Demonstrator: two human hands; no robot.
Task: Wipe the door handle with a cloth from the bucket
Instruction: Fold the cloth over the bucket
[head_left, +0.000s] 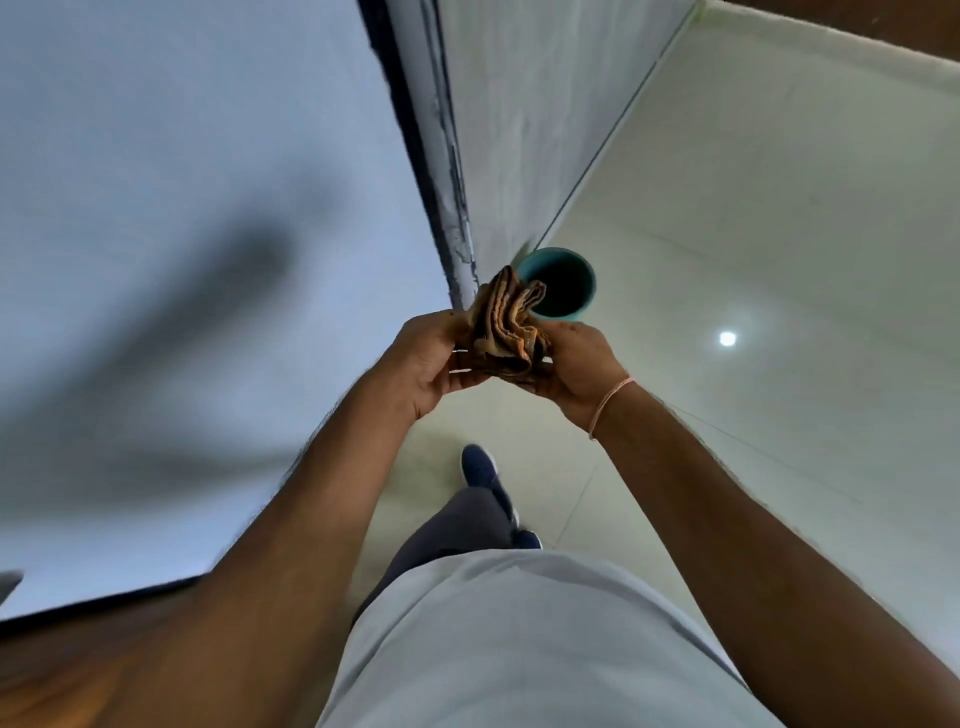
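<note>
Tiled floor (753, 218), bucket (563, 260), hands gripping cloth (506, 327)

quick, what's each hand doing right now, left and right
Left hand: closed on the folded brown cloth.
Right hand: closed on the same cloth from the other side, above the teal bucket.

Floor (779, 218) — I see pale glossy tiles | teal bucket (582, 270) upright on it, right beside the wall base | my blue shoe (480, 467) planted nearer — well apart.
</note>
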